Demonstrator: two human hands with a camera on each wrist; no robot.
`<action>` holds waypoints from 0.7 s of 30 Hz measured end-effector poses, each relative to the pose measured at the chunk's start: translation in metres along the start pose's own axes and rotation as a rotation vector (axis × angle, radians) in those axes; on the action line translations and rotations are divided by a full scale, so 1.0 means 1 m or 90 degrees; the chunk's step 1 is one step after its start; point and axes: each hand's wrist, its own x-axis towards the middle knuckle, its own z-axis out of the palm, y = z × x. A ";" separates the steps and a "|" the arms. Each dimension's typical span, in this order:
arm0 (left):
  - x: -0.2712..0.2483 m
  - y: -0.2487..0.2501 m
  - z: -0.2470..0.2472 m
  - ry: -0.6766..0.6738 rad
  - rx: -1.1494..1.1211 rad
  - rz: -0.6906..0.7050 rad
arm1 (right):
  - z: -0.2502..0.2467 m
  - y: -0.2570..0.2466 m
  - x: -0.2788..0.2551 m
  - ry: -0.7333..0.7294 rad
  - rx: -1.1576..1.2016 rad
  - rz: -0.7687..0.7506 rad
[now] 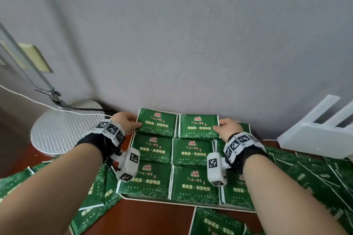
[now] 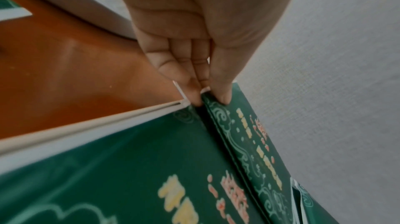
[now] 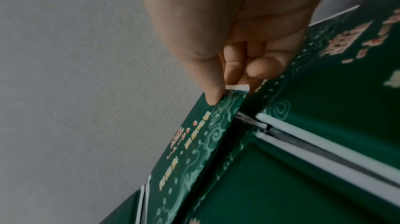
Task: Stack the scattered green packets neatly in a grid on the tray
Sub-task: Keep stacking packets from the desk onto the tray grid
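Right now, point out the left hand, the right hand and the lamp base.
left hand (image 1: 125,121), head view, back of hand.
right hand (image 1: 229,128), head view, back of hand.
lamp base (image 1: 57,129), head view, ribbed top.

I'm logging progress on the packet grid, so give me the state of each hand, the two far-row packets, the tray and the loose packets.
left hand: pinches far-left packet's left edge
right hand: pinches far-middle packet's right edge
far-left packet: flat, on tray
far-middle packet: flat, on tray
tray: covered with packets
loose packets: scattered on table

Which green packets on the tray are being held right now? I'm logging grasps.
The two back-row ones by the wall: the left hand pinches the far-left packet, the right hand the far-middle packet. The others lie untouched.
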 end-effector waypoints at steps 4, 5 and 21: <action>0.002 -0.001 0.004 0.020 0.020 0.003 | 0.006 0.005 0.007 0.001 0.006 0.019; 0.001 -0.001 0.004 0.018 0.019 -0.002 | 0.008 0.006 0.007 0.004 0.005 0.024; 0.005 -0.004 0.005 0.014 -0.062 -0.044 | 0.007 0.009 0.001 0.013 -0.005 0.046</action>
